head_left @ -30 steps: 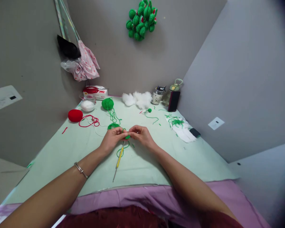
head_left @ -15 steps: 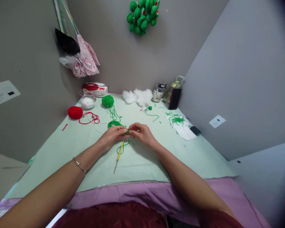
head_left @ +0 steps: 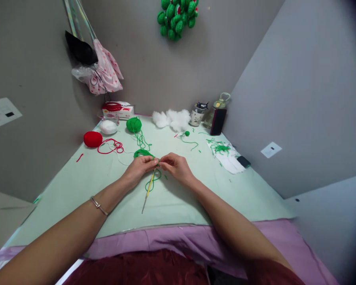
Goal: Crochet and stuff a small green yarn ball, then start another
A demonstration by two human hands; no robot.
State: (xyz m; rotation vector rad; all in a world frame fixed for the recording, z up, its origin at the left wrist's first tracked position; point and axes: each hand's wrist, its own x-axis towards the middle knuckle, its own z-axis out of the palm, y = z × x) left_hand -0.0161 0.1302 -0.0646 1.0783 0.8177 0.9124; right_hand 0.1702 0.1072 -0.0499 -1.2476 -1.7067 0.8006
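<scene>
Head cam: left hand [head_left: 139,169] and right hand [head_left: 175,166] still pinch the tiny green crochet piece [head_left: 158,161] together, barely shifted, yellow-handled crochet hook [head_left: 148,190] dangling near, so stitching's paused.

Both forearms reached forward and converged at centre. Left hand [head_left: 139,168] and right hand [head_left: 175,166] were palm-down, fingertips pinched and nearly touching each other. Left wrist wore a thin bangle; right wrist was bare.
</scene>
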